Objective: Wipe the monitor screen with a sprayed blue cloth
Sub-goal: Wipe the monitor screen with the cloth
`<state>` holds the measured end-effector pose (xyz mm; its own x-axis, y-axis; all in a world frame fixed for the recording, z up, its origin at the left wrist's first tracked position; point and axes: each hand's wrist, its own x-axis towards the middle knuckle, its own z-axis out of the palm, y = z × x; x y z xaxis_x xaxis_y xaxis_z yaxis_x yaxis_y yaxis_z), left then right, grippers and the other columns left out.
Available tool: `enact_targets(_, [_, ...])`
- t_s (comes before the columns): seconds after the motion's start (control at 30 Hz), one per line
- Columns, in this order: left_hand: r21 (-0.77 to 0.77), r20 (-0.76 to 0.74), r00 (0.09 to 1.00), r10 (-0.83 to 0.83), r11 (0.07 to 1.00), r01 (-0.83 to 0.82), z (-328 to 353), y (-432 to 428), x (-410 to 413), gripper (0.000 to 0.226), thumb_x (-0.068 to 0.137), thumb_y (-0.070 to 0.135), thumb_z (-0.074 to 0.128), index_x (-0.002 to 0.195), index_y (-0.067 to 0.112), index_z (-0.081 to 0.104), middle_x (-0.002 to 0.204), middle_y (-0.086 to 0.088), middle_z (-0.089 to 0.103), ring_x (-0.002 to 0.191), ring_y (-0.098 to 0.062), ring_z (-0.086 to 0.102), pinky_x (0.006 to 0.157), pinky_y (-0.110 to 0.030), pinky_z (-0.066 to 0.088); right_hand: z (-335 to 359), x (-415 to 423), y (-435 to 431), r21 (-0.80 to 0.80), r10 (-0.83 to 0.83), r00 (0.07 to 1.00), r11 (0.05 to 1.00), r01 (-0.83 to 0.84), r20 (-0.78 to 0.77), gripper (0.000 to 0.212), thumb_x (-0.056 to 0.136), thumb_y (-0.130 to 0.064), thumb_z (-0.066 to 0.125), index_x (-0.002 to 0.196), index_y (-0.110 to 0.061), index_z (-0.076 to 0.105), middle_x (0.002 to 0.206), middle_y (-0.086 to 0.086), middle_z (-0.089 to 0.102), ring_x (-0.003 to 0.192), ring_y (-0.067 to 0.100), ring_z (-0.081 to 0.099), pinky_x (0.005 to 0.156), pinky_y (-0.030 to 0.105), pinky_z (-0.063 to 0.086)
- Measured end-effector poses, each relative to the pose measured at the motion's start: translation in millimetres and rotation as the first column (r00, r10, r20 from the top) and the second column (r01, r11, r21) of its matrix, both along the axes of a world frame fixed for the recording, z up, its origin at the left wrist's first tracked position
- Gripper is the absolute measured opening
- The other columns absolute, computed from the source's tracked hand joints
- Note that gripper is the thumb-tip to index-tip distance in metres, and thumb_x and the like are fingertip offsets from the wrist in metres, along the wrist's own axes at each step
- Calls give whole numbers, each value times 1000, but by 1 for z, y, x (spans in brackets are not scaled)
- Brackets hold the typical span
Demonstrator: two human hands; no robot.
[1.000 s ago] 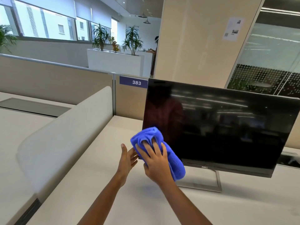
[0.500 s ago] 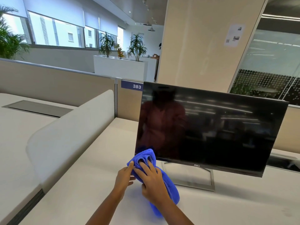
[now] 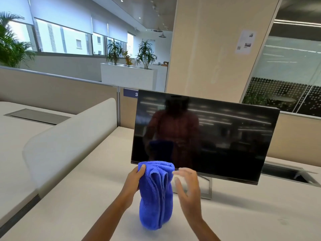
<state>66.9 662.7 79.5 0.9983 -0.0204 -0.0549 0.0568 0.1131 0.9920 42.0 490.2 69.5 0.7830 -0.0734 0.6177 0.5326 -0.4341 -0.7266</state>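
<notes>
A dark, switched-off monitor (image 3: 217,136) stands on a silver stand on the pale desk (image 3: 251,214). In front of its lower left corner hangs a folded blue cloth (image 3: 156,197), its lower end touching the desk. My left hand (image 3: 132,181) grips the cloth at its top left edge. My right hand (image 3: 186,185) is just right of the cloth, blurred, fingers spread and loosely bent, holding nothing. No spray bottle is in view.
A rounded white divider (image 3: 69,143) runs along the desk's left side. Beige partition panels (image 3: 57,94) stand behind. A recessed cable hatch (image 3: 286,174) lies right of the monitor. A wide pillar (image 3: 217,49) rises behind the screen.
The cloth has passed from my right hand to my left and come down from the screen; it hangs lengthwise to the desk. My right hand has let go and moved right.
</notes>
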Motion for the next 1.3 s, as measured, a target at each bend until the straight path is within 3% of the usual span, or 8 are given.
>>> enact_targets(0.13, [9, 5, 996, -92, 996, 92, 8, -21, -8, 40, 97, 38, 32, 114, 15, 61, 112, -7, 69, 106, -23, 63, 89, -33, 51, 17, 5, -21, 99, 27, 949, 995, 5, -313, 27, 91, -16, 57, 114, -30, 53, 113, -14, 55, 106, 0, 53, 83, 5, 41])
enact_targets(0.2, [-26, -15, 992, -128, 991, 128, 11, -32, -11, 42, 96, 39, 32, 114, 15, 62, 111, -4, 71, 104, -20, 65, 84, -28, 51, 24, 4, -27, 168, 129, 902, 984, -64, -411, 18, 92, -18, 56, 105, -30, 58, 108, -9, 62, 98, 2, 59, 76, 7, 46])
enact_targets(0.5, [91, -169, 955, -244, 961, 262, 29, -74, -18, 53, 85, 67, 24, 109, 34, 60, 108, 4, 68, 104, -15, 62, 88, -32, 49, 41, -14, -45, 106, 83, 927, 993, -47, -366, 23, 95, -18, 49, 78, -15, 63, 68, -6, 60, 62, 3, 51, 59, 10, 41])
enact_targets(0.63, [235, -18, 961, -276, 933, 273, 42, -84, -20, 24, 85, 49, 51, 105, 39, 57, 95, 24, 66, 86, 8, 62, 65, -6, 48, 49, -15, -55, 204, 93, 922, 979, -15, -376, 27, 96, -17, 46, 74, -11, 59, 64, -5, 55, 60, 6, 49, 57, 13, 41])
enact_targets(0.8, [605, 62, 958, -279, 774, 187, 46, -81, -16, 69, 79, 39, 68, 136, 26, 33, 126, 13, 42, 120, -13, 46, 99, -27, 40, 61, -15, -72, 308, 162, 895, 951, -29, -415, 34, 97, -20, 44, 79, 7, 55, 71, 10, 53, 67, 17, 47, 64, 29, 40])
enact_targets(1.0, [665, 325, 883, -338, 746, 41, 57, -95, -13, 7, 83, 25, 63, 89, 21, 62, 81, 9, 63, 77, -8, 59, 77, -31, 48, 74, -11, -91, 311, 241, 840, 946, -92, -486, 35, 99, -27, 40, 82, -5, 62, 78, 11, 59, 73, 21, 53, 71, 32, 45])
enact_targets(1.2, [587, 317, 909, -271, 808, 36, 61, -103, -8, 21, 89, 27, 56, 71, 16, 55, 67, 3, 54, 64, -10, 50, 66, -25, 39, 54, -13, -112, 168, 254, 781, 967, -192, -570, 13, 90, -39, 53, 98, -30, 59, 99, -7, 66, 88, 4, 64, 76, 17, 51])
enact_targets(1.3, [518, 304, 925, -229, 854, 41, 60, -95, -2, 26, 90, 24, 55, 66, 16, 52, 64, 3, 49, 61, -8, 44, 63, -23, 35, 37, -16, -127, -7, 221, 676, 948, -318, -703, 35, 79, -35, 72, 111, -26, 59, 109, -6, 66, 100, 13, 63, 83, 26, 52])
